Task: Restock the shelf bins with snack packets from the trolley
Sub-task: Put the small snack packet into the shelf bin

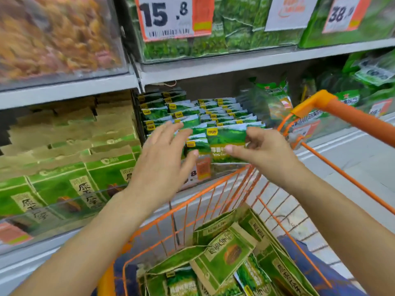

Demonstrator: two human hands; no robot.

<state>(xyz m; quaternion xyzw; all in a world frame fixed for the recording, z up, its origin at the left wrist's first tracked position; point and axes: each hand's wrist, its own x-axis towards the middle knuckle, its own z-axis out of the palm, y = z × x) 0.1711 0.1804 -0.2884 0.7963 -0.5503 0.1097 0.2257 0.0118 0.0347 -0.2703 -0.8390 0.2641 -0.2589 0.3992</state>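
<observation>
Two bare arms reach out over an orange trolley (215, 189) toward the store shelf. Far to the left, up high, a clear bin (59, 39) holds orange and yellow snacks, all blurry. Under it sit rows of green and tan boxes (64, 163) behind a clear front wall. Next comes the left hand (164, 154). Its fingers are spread out straight and it grips nothing; the fingertips are right by the packets in the middle bin, but the picture is too blurry to say if they touch. That middle bin (198, 116) is packed with rows of small green packets standing on edge, each with a little yellow mark. Above it hangs a big price tag (168, 17) that reads 15.8. Just to the right, the right hand (265, 148) pinches one green snack packet (226, 142) between thumb and fingers, holding it at the front of the middle bin, just above the trolley's far edge. Down below, inside the trolley, lie more green and tan packets (226, 255) in a loose pile. To the right, the trolley's thick orange handle (350, 116) runs off toward the edge, and more green bags (372, 71) sit on the shelf behind it.
</observation>
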